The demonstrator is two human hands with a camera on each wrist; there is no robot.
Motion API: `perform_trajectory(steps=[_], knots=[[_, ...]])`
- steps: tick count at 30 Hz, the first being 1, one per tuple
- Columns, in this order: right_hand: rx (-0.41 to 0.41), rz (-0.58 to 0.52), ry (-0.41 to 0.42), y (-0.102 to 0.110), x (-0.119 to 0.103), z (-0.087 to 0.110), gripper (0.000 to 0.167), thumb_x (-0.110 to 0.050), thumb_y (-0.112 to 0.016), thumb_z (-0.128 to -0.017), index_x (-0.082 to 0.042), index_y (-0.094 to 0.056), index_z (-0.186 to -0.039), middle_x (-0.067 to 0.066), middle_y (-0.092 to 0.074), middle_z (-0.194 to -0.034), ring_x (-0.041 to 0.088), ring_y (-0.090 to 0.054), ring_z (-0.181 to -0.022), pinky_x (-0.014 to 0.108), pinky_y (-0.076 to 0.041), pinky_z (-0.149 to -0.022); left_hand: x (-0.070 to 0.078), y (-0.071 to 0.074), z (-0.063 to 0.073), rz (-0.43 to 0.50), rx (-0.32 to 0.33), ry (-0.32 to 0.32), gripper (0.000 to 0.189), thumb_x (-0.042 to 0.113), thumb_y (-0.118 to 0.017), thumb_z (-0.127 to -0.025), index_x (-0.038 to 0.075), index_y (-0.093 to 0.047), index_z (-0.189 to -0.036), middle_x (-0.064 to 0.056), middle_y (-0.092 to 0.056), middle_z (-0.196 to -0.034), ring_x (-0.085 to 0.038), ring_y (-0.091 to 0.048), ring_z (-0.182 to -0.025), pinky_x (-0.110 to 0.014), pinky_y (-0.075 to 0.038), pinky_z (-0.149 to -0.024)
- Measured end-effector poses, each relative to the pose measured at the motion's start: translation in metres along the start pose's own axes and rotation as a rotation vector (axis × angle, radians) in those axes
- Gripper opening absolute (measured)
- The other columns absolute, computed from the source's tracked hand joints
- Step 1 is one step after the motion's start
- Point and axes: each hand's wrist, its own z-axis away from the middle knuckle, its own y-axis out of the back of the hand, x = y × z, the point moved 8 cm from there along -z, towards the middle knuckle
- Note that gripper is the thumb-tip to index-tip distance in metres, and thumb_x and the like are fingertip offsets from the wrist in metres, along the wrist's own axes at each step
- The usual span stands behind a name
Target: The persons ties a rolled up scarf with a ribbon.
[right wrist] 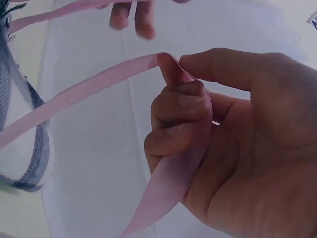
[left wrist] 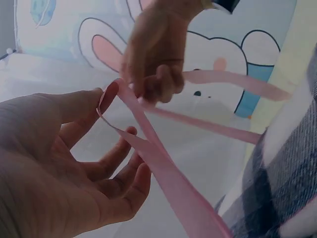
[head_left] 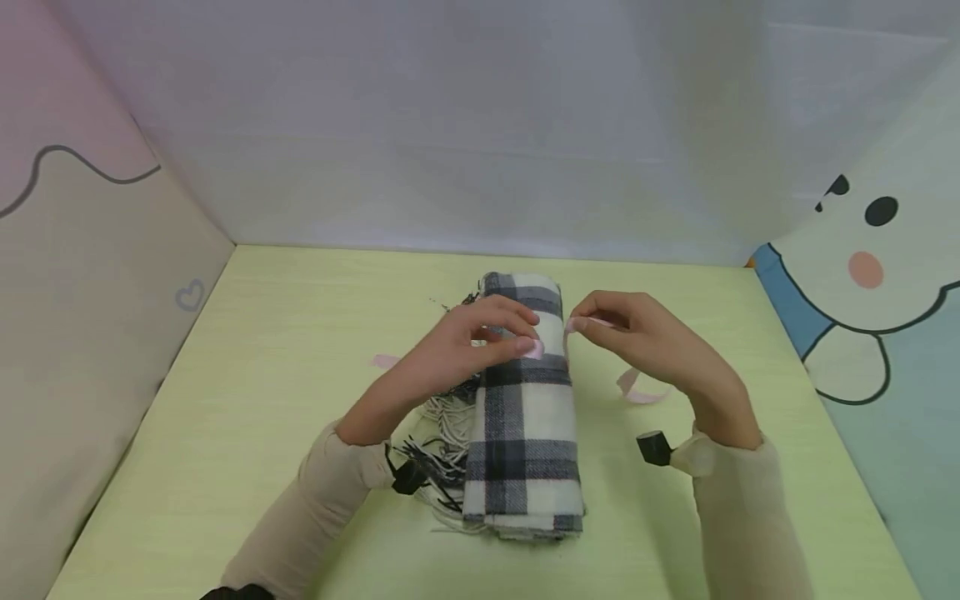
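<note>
A folded black, grey and white checked scarf (head_left: 525,425) lies lengthwise on the table, its fringe (head_left: 450,433) spread along the left side. Above it my left hand (head_left: 480,337) pinches a pink ribbon (left wrist: 153,153), which makes a small loop at the thumb in the left wrist view. Just right of the scarf, my right hand (head_left: 637,329) grips another stretch of the ribbon (right wrist: 89,82) between thumb and forefinger. In the right wrist view its other fingers curl over the ribbon, and a tail hangs below the palm. Where the ribbon passes under the scarf is hidden.
One ribbon end (head_left: 641,390) rests near the table right of the scarf; another (head_left: 385,361) shows at the left. The pale yellow table (head_left: 300,333) meets a white back wall (head_left: 450,167). Printed cartoon panels (head_left: 870,250) stand at the sides.
</note>
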Motion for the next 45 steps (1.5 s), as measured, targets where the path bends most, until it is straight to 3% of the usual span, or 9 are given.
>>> perform_trajectory(steps=[5, 9, 16, 20, 25, 28, 32, 37, 45], knots=[[-0.018, -0.032, 0.048, -0.005, -0.012, -0.011, 0.017, -0.030, -0.059, -0.108, -0.020, -0.072, -0.111, 0.001, -0.069, -0.101, 0.020, -0.061, -0.086, 0.032, -0.051, -0.080, -0.010, -0.024, -0.018, -0.023, -0.038, -0.010, 0.020, 0.020, -0.064, -0.105, 0.013, -0.078, -0.119, -0.006, -0.059, -0.148, -0.021, -0.055, -0.132, -0.035, -0.050, -0.092], [0.003, -0.024, 0.065, -0.012, -0.012, -0.015, 0.018, -0.030, -0.057, -0.109, -0.019, -0.070, -0.115, 0.003, -0.067, -0.106, 0.022, -0.061, -0.090, 0.039, -0.050, -0.085, -0.018, -0.030, -0.026, -0.017, -0.011, -0.019, 0.020, 0.021, -0.065, -0.105, 0.013, -0.078, -0.118, -0.006, -0.071, -0.132, -0.021, -0.066, -0.111, -0.029, -0.051, -0.080], [0.379, 0.055, 0.231, -0.020, -0.009, -0.003, 0.022, -0.012, -0.067, -0.102, -0.009, -0.065, -0.124, 0.013, -0.054, -0.129, 0.026, -0.048, -0.119, 0.051, -0.040, -0.097, -0.029, -0.015, -0.019, -0.052, 0.206, 0.071, 0.022, 0.023, -0.066, -0.104, 0.012, -0.079, -0.118, -0.006, -0.079, -0.108, -0.013, -0.071, -0.087, -0.027, -0.057, -0.074], [0.479, 0.063, 0.349, -0.039, -0.010, 0.002, 0.034, -0.002, -0.075, -0.094, -0.004, -0.062, -0.124, 0.015, -0.055, -0.125, 0.024, -0.051, -0.106, 0.044, -0.044, -0.087, -0.031, -0.012, -0.017, 0.006, 0.251, 0.080, 0.023, 0.019, -0.069, -0.102, 0.008, -0.078, -0.119, -0.011, -0.078, -0.110, -0.017, -0.074, -0.089, -0.027, -0.060, -0.078], [0.537, 0.034, 0.387, -0.050, -0.006, 0.003, 0.028, 0.000, -0.077, -0.092, -0.004, -0.063, -0.116, 0.009, -0.064, -0.111, 0.014, -0.060, -0.083, 0.025, -0.048, -0.071, -0.035, -0.016, -0.013, 0.115, 0.226, 0.067, 0.024, 0.018, -0.068, -0.103, 0.006, -0.077, -0.122, -0.014, -0.077, -0.117, -0.022, -0.077, -0.100, -0.031, -0.062, -0.088], [0.484, -0.131, 0.394, -0.050, 0.004, 0.006, 0.019, 0.004, -0.073, -0.094, -0.005, -0.065, -0.108, 0.005, -0.065, -0.106, 0.012, -0.062, -0.083, 0.022, -0.049, -0.072, -0.040, -0.016, -0.011, 0.090, 0.213, 0.057, 0.024, 0.021, -0.065, -0.105, 0.010, -0.078, -0.121, -0.009, -0.077, -0.117, -0.019, -0.076, -0.104, -0.033, -0.061, -0.091], [0.264, -0.489, 0.429, -0.055, 0.023, 0.011, 0.013, 0.006, -0.062, -0.100, -0.005, -0.059, -0.105, 0.000, -0.067, -0.111, 0.013, -0.064, -0.092, 0.024, -0.052, -0.076, -0.052, -0.010, -0.009, 0.053, 0.196, 0.038, 0.023, 0.021, -0.061, -0.107, 0.010, -0.076, -0.122, -0.008, -0.076, -0.120, -0.024, -0.074, -0.111, -0.040, -0.060, -0.095], [0.069, -0.856, 0.562, -0.060, 0.031, 0.018, 0.011, 0.001, -0.048, -0.107, -0.007, -0.055, -0.109, -0.002, -0.070, -0.107, 0.014, -0.056, -0.081, 0.029, -0.046, -0.069, -0.072, -0.008, -0.005, 0.126, 0.121, 0.048, 0.028, 0.008, -0.059, -0.106, 0.003, -0.065, -0.134, -0.016, -0.066, -0.133, -0.036, -0.073, -0.113, -0.046, -0.060, -0.094], [-0.013, -1.051, 0.717, -0.041, 0.027, 0.028, 0.044, 0.002, -0.020, -0.102, -0.003, -0.059, -0.121, 0.005, -0.074, -0.105, 0.020, -0.059, -0.091, 0.037, -0.046, -0.075, -0.094, -0.015, -0.004, 0.020, 0.044, 0.096, 0.037, -0.003, -0.064, -0.101, 0.007, -0.061, -0.136, -0.013, -0.061, -0.137, -0.025, -0.074, -0.105, -0.029, -0.060, -0.080]])
